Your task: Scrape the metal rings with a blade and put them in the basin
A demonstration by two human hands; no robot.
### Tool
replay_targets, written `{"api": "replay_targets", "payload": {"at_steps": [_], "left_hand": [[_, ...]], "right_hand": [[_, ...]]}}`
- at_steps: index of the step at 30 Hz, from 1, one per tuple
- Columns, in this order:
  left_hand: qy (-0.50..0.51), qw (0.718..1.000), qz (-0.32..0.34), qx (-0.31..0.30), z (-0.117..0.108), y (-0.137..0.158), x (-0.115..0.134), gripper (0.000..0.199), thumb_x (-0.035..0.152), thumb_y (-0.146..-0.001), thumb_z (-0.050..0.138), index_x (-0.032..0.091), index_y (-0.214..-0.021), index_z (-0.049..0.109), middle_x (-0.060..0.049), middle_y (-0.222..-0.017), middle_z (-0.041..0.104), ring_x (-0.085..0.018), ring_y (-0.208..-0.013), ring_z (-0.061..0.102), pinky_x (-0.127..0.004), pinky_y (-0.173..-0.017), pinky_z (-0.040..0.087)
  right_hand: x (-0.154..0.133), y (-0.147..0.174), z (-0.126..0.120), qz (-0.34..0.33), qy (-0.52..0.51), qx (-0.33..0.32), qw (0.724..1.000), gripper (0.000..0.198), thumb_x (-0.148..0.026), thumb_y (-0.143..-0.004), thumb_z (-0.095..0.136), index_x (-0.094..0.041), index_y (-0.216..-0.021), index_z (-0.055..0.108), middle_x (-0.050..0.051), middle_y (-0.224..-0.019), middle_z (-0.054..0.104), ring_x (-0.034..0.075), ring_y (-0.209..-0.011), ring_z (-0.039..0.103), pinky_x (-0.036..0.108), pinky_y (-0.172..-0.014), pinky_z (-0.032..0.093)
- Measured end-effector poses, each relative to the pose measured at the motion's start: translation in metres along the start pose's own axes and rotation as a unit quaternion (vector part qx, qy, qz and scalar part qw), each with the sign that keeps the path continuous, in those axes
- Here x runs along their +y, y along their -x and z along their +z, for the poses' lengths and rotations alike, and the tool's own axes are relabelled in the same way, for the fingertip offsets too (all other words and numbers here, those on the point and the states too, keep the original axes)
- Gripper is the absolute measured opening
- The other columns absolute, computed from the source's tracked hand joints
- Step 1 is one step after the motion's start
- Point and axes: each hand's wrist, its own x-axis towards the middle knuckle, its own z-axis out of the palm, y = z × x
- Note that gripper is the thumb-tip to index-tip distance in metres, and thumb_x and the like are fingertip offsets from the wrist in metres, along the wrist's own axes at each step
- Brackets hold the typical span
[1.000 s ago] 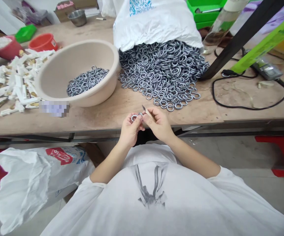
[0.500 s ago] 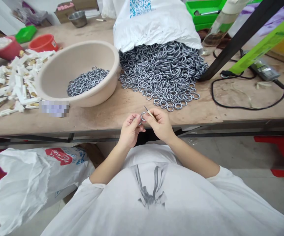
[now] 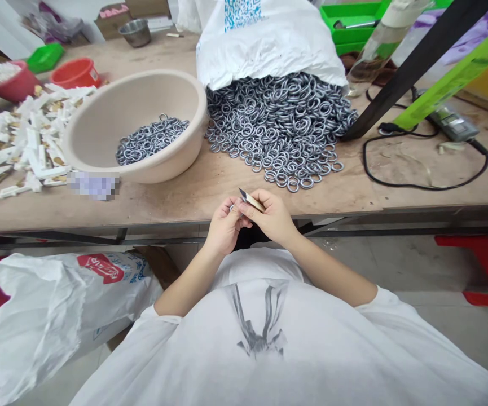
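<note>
My left hand (image 3: 224,226) is closed in a pinch on a grey ring (image 3: 232,207), of which only a small part shows between the fingers. My right hand (image 3: 275,219) grips a small knife (image 3: 253,201) with a pale, flat handle and a dark, pointed blade tilted up to the left. Both hands meet at the table's front edge, thumbs touching or nearly so. Just beyond them a large heap of grey rings (image 3: 286,129) spills from a white woven sack (image 3: 264,48). To the left, a beige basin (image 3: 95,132) holds many more of these rings.
White and tan pieces (image 3: 32,141) lie piled left of the basin, near a red bowl (image 3: 74,73). On the right stand a black post (image 3: 408,73), a green strip (image 3: 451,79) and a corded device (image 3: 455,123). Below the table sits another white sack (image 3: 57,304).
My right hand has shifted slightly left against my left hand. The knife has turned so its handle and blade show more. The ring between my hands is now mostly hidden.
</note>
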Motion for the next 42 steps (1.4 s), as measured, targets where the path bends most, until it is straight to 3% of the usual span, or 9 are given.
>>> {"api": "replay_targets", "payload": {"at_steps": [9,16,26,42], "left_hand": [[0.008,1.0,0.016,-0.013,-0.0024,0.0001,-0.001,0.052,0.048,-0.068,0.086,0.014,-0.079,0.049,0.004,-0.063,0.051,-0.006,-0.049,0.05,-0.02,-0.05,0.048],[0.001,1.0,-0.006,-0.013,-0.0067,-0.0013,-0.0055,0.054,0.051,-0.067,0.086,0.013,-0.086,0.054,0.003,-0.066,0.052,-0.006,-0.049,0.049,-0.02,-0.048,0.048],[0.005,1.0,-0.02,-0.018,-0.0023,-0.0013,-0.006,0.052,0.052,-0.068,0.084,0.014,-0.081,0.052,0.004,-0.062,0.046,-0.006,-0.05,0.047,-0.021,-0.047,0.048],[-0.007,0.999,-0.033,-0.012,0.0009,-0.0001,-0.0044,0.054,0.055,-0.065,0.084,0.015,-0.079,0.05,0.004,-0.06,0.048,-0.007,-0.048,0.045,-0.021,-0.046,0.044]], "right_hand": [[0.0002,-0.0018,0.002,0.02,-0.025,0.018,0.999,0.046,-0.059,-0.087,0.079,-0.02,-0.089,0.054,-0.002,-0.069,0.059,0.018,-0.056,0.058,0.028,-0.05,0.05],[0.0051,-0.0013,0.0018,0.024,-0.024,-0.002,0.999,0.042,-0.058,-0.093,0.073,-0.022,-0.089,0.052,-0.002,-0.066,0.058,0.018,-0.054,0.058,0.028,-0.048,0.049],[0.0071,-0.0012,0.0014,0.02,-0.031,-0.008,0.999,0.046,-0.062,-0.094,0.07,-0.02,-0.091,0.051,-0.003,-0.066,0.057,0.017,-0.051,0.057,0.025,-0.043,0.049],[0.008,-0.0017,0.0002,0.023,-0.038,-0.018,0.999,0.055,-0.071,-0.09,0.069,-0.02,-0.092,0.051,-0.003,-0.063,0.056,0.017,-0.05,0.058,0.025,-0.043,0.051]]}}
